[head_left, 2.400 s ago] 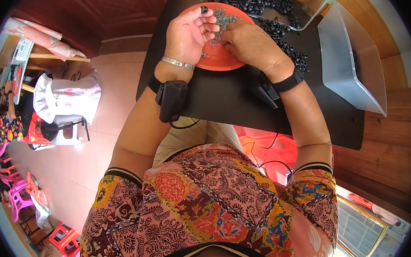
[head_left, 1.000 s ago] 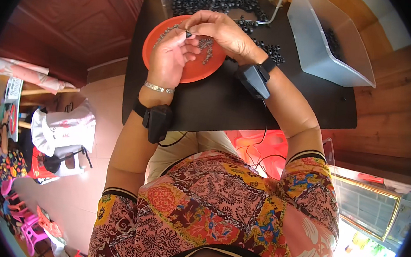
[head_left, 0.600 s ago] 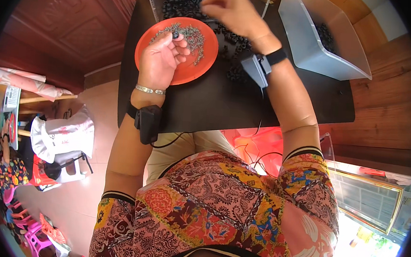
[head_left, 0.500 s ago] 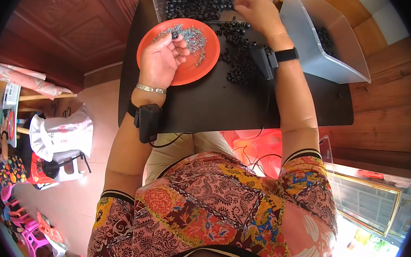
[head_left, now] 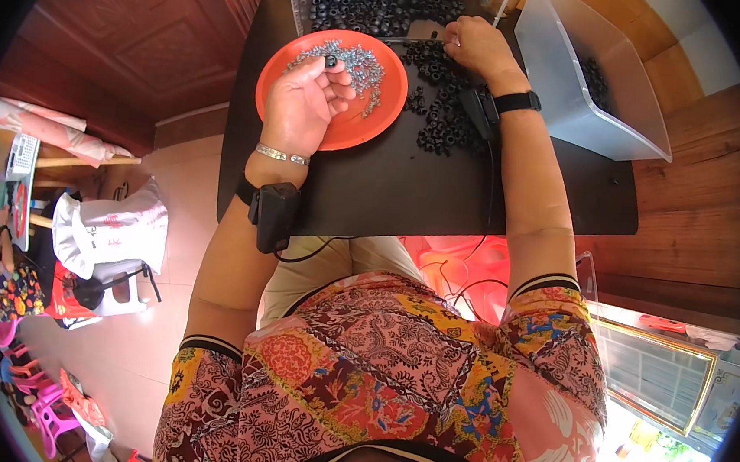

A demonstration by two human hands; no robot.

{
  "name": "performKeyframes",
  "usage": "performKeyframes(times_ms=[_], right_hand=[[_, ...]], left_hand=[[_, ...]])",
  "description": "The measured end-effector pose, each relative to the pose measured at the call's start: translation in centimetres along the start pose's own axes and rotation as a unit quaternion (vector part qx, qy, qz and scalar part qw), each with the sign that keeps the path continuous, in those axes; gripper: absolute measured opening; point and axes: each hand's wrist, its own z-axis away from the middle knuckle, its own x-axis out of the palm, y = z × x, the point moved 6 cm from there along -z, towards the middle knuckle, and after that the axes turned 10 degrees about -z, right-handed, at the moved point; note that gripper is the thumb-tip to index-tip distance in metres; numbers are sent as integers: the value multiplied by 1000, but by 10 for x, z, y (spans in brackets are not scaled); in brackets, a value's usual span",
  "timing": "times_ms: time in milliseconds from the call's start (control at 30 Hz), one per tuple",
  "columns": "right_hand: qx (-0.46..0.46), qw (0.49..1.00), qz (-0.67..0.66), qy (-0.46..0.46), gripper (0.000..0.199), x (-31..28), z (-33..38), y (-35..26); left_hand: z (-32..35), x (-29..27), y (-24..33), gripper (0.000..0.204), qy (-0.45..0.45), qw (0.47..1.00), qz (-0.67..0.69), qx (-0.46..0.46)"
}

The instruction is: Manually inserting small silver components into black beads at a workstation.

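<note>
Over the red plate (head_left: 342,138), my left hand (head_left: 300,108) is palm up, pinching a small black ring-shaped cap (head_left: 330,61) between thumb and forefinger. Its other fingers are loosely curled. Small silvery metal pieces (head_left: 367,73) are spread across the plate beneath it. My right hand (head_left: 485,51) is at the near edge of a clear bin heaped with black caps (head_left: 362,4). Its fingertips are pinched together, and whatever is in them is too small to make out. Loose black caps (head_left: 450,126) lie on the dark table just below that hand.
A second clear bin (head_left: 554,98), with more black caps inside, stands to the right. The dark table (head_left: 364,196) ends close to my lap. Cables run from the black wrist devices (head_left: 276,215). A white sack (head_left: 114,228) and another person (head_left: 6,276) are farther left.
My right hand has drawn back toward me from over the heaped bin to its near edge. The left hand still holds the black cap above the plate. The view has shifted slightly.
</note>
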Motion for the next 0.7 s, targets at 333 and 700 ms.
performKeyframes(times_ms=[333,700], right_hand=[[-8,997,-62,-47,17,3,0,-8],[38,900,-434,-4,18,-18,-6,-20]], left_hand=[[0,0,-1,24,8,1000,-1,-7],[1,2,0,23,0,1000,0,-3]])
